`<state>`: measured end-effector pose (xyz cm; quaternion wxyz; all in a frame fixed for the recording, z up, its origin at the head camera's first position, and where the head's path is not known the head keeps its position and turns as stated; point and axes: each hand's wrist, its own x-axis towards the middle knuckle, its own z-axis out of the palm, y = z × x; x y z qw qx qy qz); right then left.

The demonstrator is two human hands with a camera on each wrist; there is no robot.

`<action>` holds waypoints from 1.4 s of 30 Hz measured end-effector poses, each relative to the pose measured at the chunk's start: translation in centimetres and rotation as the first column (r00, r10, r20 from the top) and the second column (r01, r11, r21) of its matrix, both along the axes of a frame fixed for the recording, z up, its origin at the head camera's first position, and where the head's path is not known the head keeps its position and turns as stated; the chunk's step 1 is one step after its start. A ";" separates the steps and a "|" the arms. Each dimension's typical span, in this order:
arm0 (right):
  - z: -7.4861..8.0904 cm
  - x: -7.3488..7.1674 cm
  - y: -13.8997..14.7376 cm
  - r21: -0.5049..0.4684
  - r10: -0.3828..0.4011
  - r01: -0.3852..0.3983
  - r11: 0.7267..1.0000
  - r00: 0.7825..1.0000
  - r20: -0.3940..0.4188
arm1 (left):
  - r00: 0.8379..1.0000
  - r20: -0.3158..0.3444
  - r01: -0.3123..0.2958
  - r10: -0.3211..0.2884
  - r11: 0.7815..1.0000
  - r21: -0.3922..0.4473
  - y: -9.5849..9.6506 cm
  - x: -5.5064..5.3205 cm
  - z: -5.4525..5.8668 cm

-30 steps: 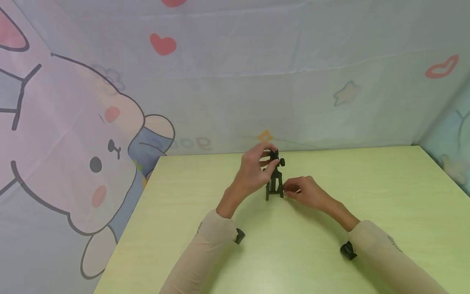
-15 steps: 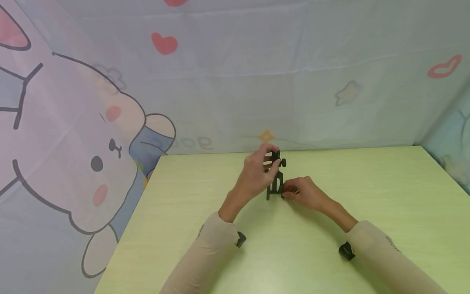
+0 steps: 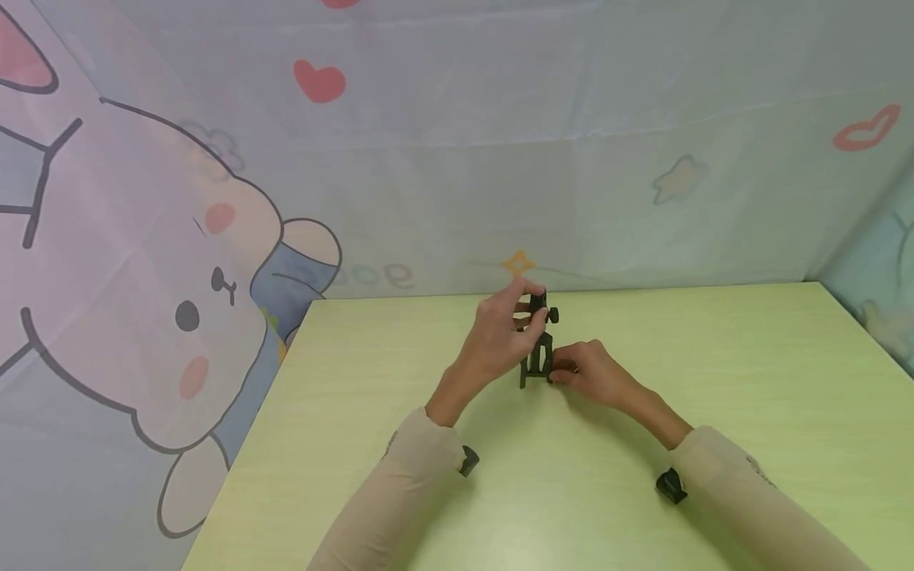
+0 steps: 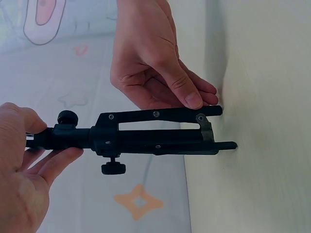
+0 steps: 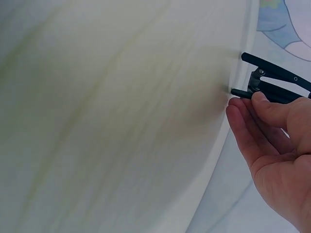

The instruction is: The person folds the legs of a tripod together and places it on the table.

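A small black tripod stands upright on the table, its legs spread slightly. My left hand grips the tripod's top section between thumb and fingers, which hide part of it. Low down at the right, my right hand pinches one leg near its foot. In the left wrist view the black tripod appears sideways, with two knobs and silver screws showing; the right thumb presses on one leg. In the right wrist view, my right hand has its thumb and fingertips on that leg, close to the tabletop.
The light yellow-green table extends around both hands. Behind it hangs a pale printed curtain with hearts and a large cartoon rabbit at the left. Black wrist devices sit under both sleeves.
My left hand and the top of the tripod have shifted very slightly right. The right hand keeps its place at the leg, its fingers now closer around it.
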<state>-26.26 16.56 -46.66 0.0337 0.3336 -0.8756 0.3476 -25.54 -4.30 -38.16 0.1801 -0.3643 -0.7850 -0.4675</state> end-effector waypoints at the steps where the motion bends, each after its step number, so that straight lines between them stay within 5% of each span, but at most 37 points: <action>1: 0.0 0.0 0.0 -0.001 0.002 -0.002 1.000 1.000 0.007 | 1.000 0.000 0.009 -0.009 1.000 0.002 0.0 -0.1 0.0; 14: 0.0 0.1 0.4 -0.042 0.091 -0.089 0.995 0.995 0.050 | 0.987 0.105 0.120 -0.117 0.993 -0.022 -0.7 -0.6 0.3; 22: 0.2 0.3 0.9 -0.039 0.030 -0.028 0.999 0.998 0.050 | 0.985 0.138 0.108 -0.100 0.993 -0.054 -1.2 -0.8 1.0; 29: 0.2 0.4 1.0 -0.060 -0.095 0.097 0.993 0.995 0.033 | 0.975 0.169 0.152 -0.142 0.987 -0.047 -1.5 -1.0 1.9; 35: 0.5 -0.2 0.5 -0.087 -0.093 0.097 0.992 0.994 0.052 | 0.985 0.113 0.149 -0.132 0.974 -0.168 -1.8 -1.6 3.2; 42: 0.3 -1.5 -0.2 -0.148 0.029 -0.001 0.989 0.981 0.191 | 0.986 0.092 0.161 -0.138 0.924 -0.347 -1.8 -2.2 4.9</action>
